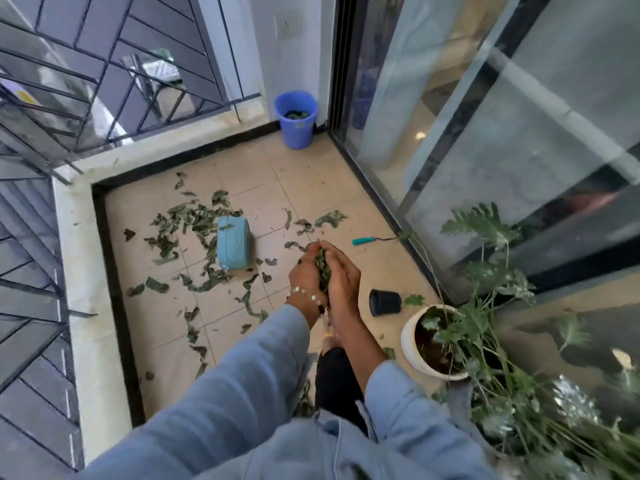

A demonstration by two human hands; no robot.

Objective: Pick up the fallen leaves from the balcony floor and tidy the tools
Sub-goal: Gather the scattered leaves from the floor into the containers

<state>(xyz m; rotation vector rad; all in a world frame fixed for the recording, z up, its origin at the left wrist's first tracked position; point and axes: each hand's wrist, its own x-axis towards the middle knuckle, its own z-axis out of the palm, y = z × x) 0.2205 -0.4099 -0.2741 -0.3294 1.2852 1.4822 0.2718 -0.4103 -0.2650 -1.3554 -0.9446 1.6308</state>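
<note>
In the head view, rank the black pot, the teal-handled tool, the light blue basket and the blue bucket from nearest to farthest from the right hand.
From the right hand, which cups leaves together with the left hand:
1. Black pot, tipped over on the tiles just to its right.
2. Teal-handled tool, ahead and to the right, near the glass door.
3. Light blue basket, on its side to the left.
4. Blue bucket, in the far corner.

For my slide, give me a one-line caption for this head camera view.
Both hands cup gathered leaves above a leaf-strewn balcony floor, blue bin waiting in the corner.
</note>
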